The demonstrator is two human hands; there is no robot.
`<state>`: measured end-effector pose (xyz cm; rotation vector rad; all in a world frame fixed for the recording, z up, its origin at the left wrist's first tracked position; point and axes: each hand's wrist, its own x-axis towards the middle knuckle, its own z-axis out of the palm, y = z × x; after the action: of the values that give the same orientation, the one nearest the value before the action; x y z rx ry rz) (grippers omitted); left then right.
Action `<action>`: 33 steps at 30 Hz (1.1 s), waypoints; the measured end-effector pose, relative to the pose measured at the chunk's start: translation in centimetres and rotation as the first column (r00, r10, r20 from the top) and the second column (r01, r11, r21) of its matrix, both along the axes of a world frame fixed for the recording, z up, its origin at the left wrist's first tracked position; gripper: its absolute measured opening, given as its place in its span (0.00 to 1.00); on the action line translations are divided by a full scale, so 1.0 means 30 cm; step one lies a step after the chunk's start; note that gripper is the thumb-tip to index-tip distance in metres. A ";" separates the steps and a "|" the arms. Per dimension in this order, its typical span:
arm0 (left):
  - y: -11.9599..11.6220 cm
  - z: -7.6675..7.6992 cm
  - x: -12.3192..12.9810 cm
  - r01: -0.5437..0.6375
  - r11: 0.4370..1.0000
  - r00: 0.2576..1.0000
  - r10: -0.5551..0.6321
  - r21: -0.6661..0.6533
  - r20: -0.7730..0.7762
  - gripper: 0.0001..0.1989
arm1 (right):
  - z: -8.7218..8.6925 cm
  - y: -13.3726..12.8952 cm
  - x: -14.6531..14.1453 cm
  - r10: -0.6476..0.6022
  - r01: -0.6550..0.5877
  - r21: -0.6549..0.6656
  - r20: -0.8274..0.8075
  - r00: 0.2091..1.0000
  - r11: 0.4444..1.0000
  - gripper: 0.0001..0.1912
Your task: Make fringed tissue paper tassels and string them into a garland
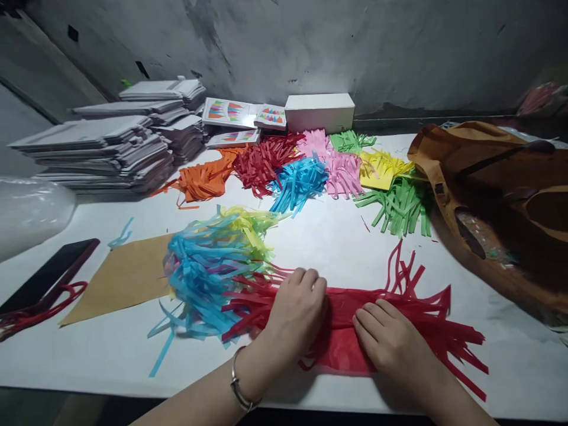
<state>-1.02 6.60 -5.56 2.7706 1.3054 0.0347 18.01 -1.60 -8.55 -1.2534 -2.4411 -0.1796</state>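
A sheet of red tissue paper (344, 349) with fringed strips at both ends lies across the front of the white table. A crease runs along its middle. My left hand (295, 313) is closed on the left part of the sheet, fingers curled and fingertips hidden. Beyond the middle, my right hand (393, 337) grips the sheet with bent fingers held together; its thumb is hidden. The left red fringe overlaps a pile of blue tissue fringe (202, 260), which lies against yellow-green fringe (248, 225).
Orange (204, 177), dark red (268, 163), blue (299, 180), pink (344, 171), yellow (379, 168) and green fringe bundles (402, 204) line the back. Folded stacks (102, 154) and a white box (319, 112) stand behind. A brown bag (448, 195), brown sheet (128, 275) and phone (48, 275) flank them.
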 end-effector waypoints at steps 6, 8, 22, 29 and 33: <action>-0.061 -0.070 -0.050 0.373 0.916 0.896 -0.397 0.146 0.197 0.05 | 0.009 -0.009 -0.020 -0.083 0.065 -0.090 -0.204 0.975 0.994 0.10; -0.063 -0.091 -0.066 0.371 0.917 0.885 -0.397 0.146 0.243 0.07 | -0.003 -0.016 -0.028 -0.092 0.084 -0.064 -0.135 0.987 0.994 0.11; -0.036 -0.072 -0.080 0.043 0.997 0.992 -0.034 -0.065 0.124 0.12 | -0.016 -0.023 -0.001 -0.404 0.384 -0.193 -0.076 0.912 0.903 0.16; 0.012 -0.062 -0.034 0.016 0.995 0.999 -0.021 -0.099 -0.050 0.12 | -0.003 -0.017 -0.026 -0.580 0.577 -0.088 -0.013 0.815 0.812 0.12; 0.018 -0.050 -0.030 0.017 0.992 0.999 -0.022 -0.121 -0.039 0.12 | 0.012 -0.021 -0.066 -0.365 0.372 0.013 -0.164 0.916 0.928 0.13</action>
<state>-1.91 7.14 -7.04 2.6954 1.2445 -0.0992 16.03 -2.23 -8.19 -1.6341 -2.0367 -0.2243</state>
